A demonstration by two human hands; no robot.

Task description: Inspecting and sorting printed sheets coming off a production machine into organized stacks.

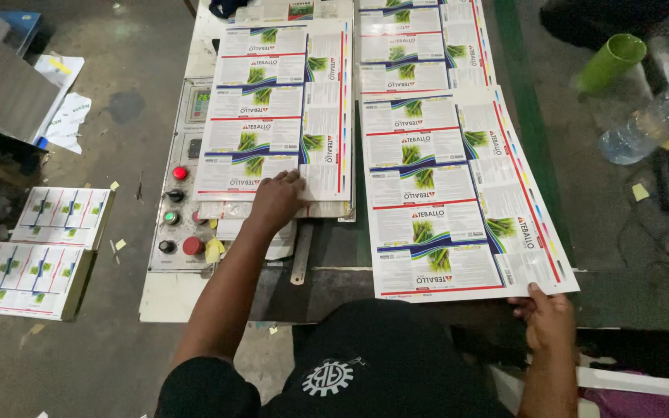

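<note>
- Two printed label sheets on the work table (334, 267).
- Left hand (276, 200): flat, open, pressing left sheet (276, 116) beside control panel (180, 209).
- Right hand (549, 313): pinching right sheet (458, 193) at its near corner.
- Risk: corner may crease; sheet could slide off the edge.

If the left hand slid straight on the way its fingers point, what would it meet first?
The left hand lies flat on the near edge of the left printed label sheet, fingers pointing away and slightly right. Going on, it would likely just cross more of that sheet; nothing else shows in that line.
</note>
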